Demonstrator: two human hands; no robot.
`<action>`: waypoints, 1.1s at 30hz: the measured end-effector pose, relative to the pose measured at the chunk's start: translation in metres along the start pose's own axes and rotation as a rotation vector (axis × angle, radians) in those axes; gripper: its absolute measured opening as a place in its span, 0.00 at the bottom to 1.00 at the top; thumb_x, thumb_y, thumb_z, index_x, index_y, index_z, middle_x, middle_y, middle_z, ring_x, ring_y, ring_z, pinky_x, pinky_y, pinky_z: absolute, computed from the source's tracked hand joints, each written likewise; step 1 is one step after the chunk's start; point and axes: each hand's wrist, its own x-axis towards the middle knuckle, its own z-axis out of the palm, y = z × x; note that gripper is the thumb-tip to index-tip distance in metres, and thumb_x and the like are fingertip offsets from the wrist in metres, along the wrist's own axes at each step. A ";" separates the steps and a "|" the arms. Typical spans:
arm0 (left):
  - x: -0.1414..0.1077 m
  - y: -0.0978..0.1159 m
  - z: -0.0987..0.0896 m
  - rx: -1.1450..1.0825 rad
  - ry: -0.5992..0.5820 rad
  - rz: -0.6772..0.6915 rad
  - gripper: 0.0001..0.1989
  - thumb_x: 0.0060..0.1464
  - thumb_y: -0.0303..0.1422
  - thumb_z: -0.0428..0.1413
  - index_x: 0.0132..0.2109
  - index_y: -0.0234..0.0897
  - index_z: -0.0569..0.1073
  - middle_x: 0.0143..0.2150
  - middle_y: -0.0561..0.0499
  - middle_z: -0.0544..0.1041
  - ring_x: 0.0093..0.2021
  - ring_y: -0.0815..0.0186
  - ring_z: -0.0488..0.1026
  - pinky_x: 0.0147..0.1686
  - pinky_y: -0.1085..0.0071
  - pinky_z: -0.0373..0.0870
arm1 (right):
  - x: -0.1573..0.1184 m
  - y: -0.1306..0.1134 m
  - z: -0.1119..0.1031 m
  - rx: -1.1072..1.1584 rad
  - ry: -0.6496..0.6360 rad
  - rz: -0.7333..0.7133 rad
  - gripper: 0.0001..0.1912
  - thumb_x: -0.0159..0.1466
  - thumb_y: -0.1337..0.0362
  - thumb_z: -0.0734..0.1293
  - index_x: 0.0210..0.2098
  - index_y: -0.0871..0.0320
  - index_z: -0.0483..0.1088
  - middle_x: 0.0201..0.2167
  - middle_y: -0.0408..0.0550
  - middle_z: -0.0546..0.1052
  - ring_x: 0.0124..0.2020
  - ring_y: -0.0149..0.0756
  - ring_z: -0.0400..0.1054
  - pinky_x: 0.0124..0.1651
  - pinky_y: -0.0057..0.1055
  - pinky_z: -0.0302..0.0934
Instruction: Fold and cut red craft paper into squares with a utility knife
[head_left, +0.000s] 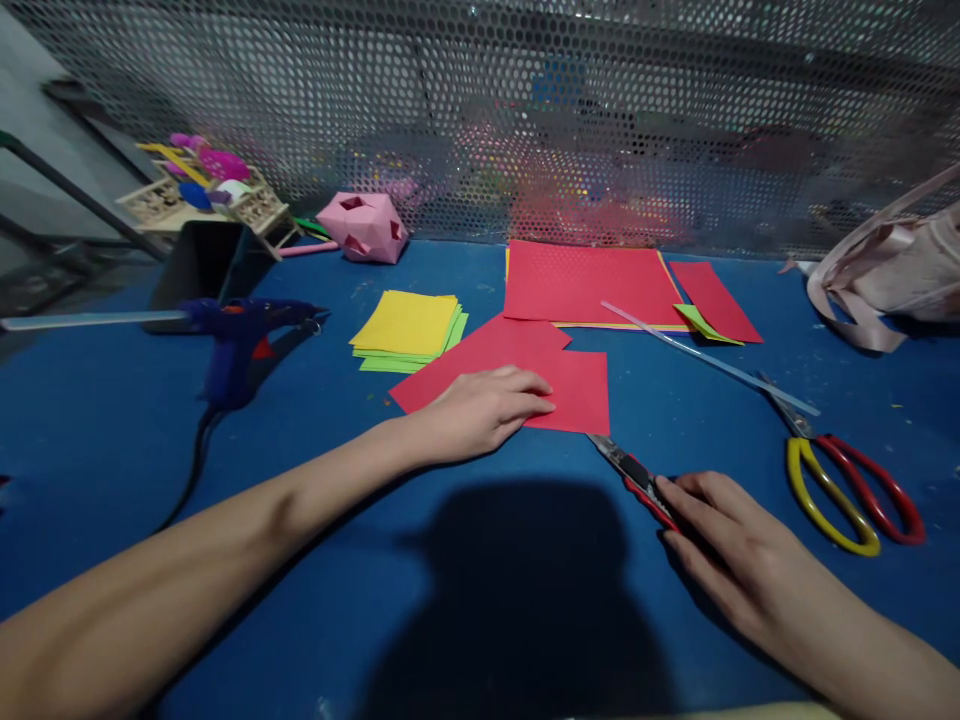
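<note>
Bare hands reach over the blue table (307, 640): the left hand (491, 410) lies palm down with its fingers loosely extended, resting on the red paper (581, 385) at the center, while the right hand (727, 550), nearer and to the right, is closed around the handle of a red and black utility knife (630, 468). The knife slants far and left, its blade tip at the near edge of the red paper. A perforated metal panel (450, 110) spans the far side. Right of center, in front of it, lies a stack of large sheets (585, 280) with red on top; the red paper reaches its near edge. At the far right is a pale pink fabric item (919, 255). On the left, a blue glue gun (232, 340) stands near a dark open container (202, 265), with a small wooden structure (172, 205) behind. Scissors (832, 470) with one yellow and one red handle lie to the right, a translucent stick (712, 358) crossing their blades. Left of center sits a stack of yellow and green squares (405, 322), with a pink faceted paper shape (367, 228) farther back. A red strip (716, 300) lies right of the large sheets, beside a small green piece (705, 325).
</note>
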 end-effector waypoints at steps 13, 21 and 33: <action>0.001 0.000 -0.001 -0.009 0.000 -0.011 0.16 0.66 0.29 0.46 0.54 0.43 0.75 0.57 0.49 0.73 0.56 0.60 0.69 0.52 0.63 0.68 | 0.005 -0.004 0.002 0.019 -0.019 0.005 0.18 0.70 0.64 0.57 0.56 0.63 0.68 0.41 0.56 0.73 0.40 0.38 0.73 0.43 0.34 0.72; 0.002 -0.001 -0.001 0.010 0.004 0.001 0.17 0.66 0.29 0.46 0.54 0.44 0.75 0.56 0.49 0.74 0.55 0.61 0.70 0.52 0.64 0.68 | 0.003 -0.005 0.005 0.019 -0.004 0.006 0.18 0.70 0.64 0.57 0.56 0.63 0.68 0.41 0.57 0.73 0.40 0.38 0.72 0.42 0.34 0.72; 0.001 -0.001 0.000 -0.017 0.014 0.000 0.17 0.66 0.30 0.46 0.54 0.44 0.75 0.56 0.49 0.74 0.55 0.61 0.69 0.53 0.62 0.68 | 0.005 -0.005 0.003 0.011 0.003 -0.020 0.18 0.70 0.65 0.58 0.55 0.63 0.69 0.41 0.57 0.73 0.40 0.38 0.73 0.42 0.34 0.73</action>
